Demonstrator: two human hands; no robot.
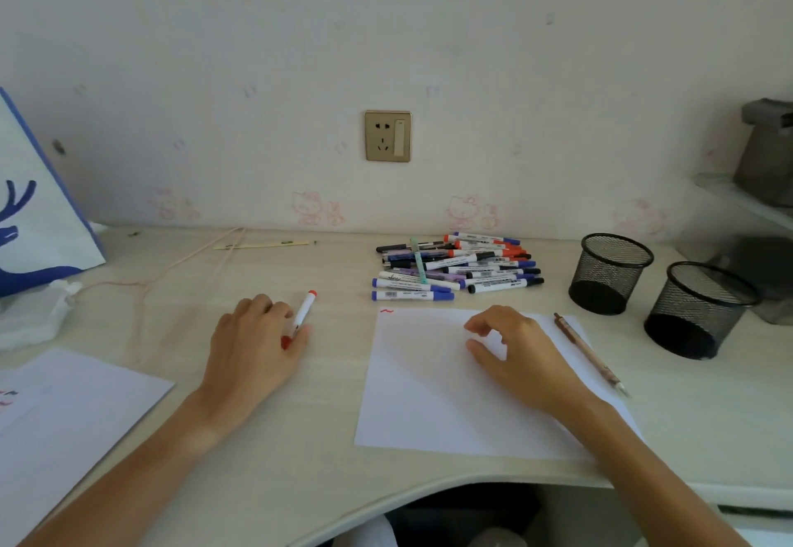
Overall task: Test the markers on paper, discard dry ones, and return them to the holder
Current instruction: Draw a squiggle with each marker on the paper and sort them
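A: Our left hand (253, 342) has its grip closed around the red marker (303, 317), low over the tabletop (274, 439) and well left of the paper (429, 396). A small red squiggle (386, 311) sits at the sheet's far left corner.

B: And our right hand (510, 349) hovers over the paper, fingers loosely curled, holding nothing.

A: The risk, we think, is mixing things up: two mesh holders (609, 274) stand side by side at the right, so a working marker could land in the wrong one.

B: We could also knock the marker pile (455, 267) just beyond the paper when reaching across. The brown pen (590, 353) lying on the sheet's right edge might roll away too.
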